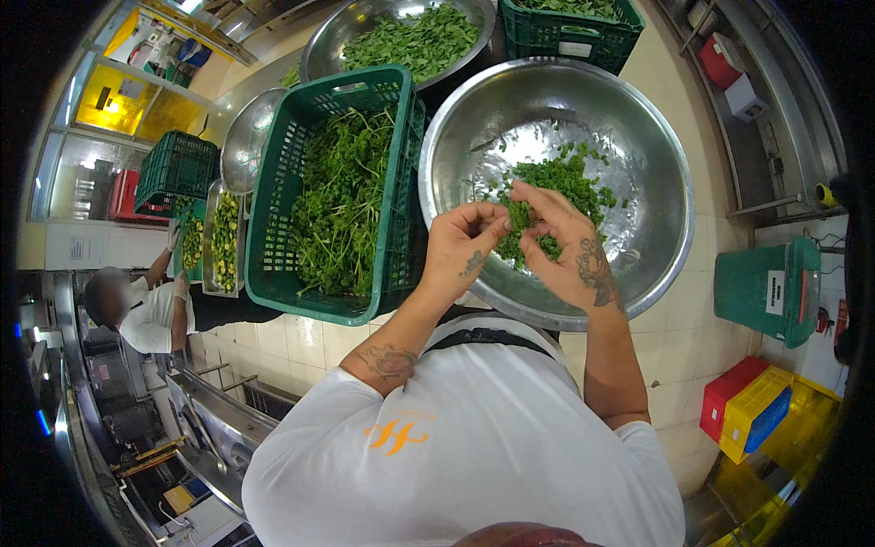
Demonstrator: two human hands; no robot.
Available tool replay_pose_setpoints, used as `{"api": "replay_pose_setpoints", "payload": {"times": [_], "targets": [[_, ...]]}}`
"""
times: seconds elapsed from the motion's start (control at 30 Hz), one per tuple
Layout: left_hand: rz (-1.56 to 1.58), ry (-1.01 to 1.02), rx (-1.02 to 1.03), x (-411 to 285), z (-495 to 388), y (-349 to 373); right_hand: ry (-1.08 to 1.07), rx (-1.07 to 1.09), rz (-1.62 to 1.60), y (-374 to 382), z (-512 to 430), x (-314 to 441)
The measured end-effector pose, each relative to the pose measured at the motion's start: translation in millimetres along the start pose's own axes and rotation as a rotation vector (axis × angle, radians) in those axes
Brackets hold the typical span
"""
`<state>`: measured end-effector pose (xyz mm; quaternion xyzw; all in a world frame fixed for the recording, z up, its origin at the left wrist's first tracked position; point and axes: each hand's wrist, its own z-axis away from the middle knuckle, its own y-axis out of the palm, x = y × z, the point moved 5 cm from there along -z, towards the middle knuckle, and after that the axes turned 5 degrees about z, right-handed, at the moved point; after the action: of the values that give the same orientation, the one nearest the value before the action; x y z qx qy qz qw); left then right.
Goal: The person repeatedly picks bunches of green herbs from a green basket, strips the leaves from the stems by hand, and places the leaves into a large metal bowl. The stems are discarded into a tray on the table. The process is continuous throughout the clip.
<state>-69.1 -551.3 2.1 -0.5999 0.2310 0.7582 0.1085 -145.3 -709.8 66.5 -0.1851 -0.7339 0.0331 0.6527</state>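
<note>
Both my hands are over a wide stainless steel bowl (642, 157). My left hand (454, 249) pinches a small bunch of curly green herb, likely parsley (519, 215), between thumb and fingers. On the bunch's other side, the fingers and thumb of my right hand (567, 239) curl around it. Beneath them, a pile of plucked herb leaves (571, 171) lies in the bowl, with loose bits scattered on the metal. Left of the bowl stands a green plastic crate (400, 143) holding leafy herb stems (335, 205). My fingers partly hide the bunch.
Behind are another steel bowl (314, 51) of green leaves (410, 44) and a green crate (567, 41). At left, a co-worker (154, 314) handles cut vegetables beside a metal tray (239, 239). A green bin (752, 290) and stacked coloured crates (742, 407) stand at right.
</note>
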Motion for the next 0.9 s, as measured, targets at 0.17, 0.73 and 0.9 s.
{"api": "replay_pose_setpoints", "payload": {"times": [0.17,0.73,0.9], "targets": [[-0.174,0.100,0.019,1,6,0,-0.058,0.072,0.072,1,-6,-2],[0.134,-0.071,-0.084,-24,13,-37,-0.084,-0.396,0.642,-72,-20,-7],[0.115,-0.024,-0.215,-40,26,-69,-0.592,-0.550,0.660,-84,-34,125]]}}
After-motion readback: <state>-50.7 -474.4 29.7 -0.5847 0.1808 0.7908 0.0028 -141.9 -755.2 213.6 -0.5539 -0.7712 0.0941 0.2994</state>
